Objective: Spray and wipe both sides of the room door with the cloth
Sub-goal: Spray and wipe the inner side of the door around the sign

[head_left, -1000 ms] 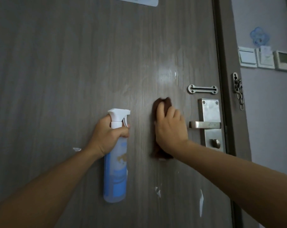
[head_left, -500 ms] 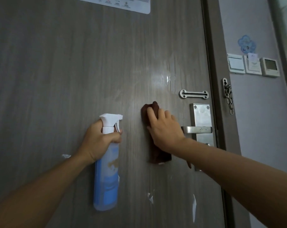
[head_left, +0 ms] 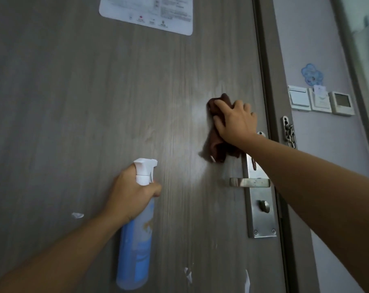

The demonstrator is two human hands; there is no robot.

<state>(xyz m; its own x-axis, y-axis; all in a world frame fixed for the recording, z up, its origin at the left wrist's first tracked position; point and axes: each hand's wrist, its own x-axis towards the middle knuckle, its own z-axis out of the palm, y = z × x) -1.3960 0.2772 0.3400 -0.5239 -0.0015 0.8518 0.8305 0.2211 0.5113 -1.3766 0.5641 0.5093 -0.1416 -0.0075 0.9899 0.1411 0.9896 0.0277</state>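
The right hand (head_left: 235,123) is raised, arm stretched up from the lower right, its fingers (head_left: 220,104) spread and laid flat, pressing a brown cloth (head_left: 216,142) under the palm. Lower and to the left of those fingers, the left hand (head_left: 130,193) wraps the neck of a spray bottle (head_left: 137,246), forearm reaching up from the lower left.
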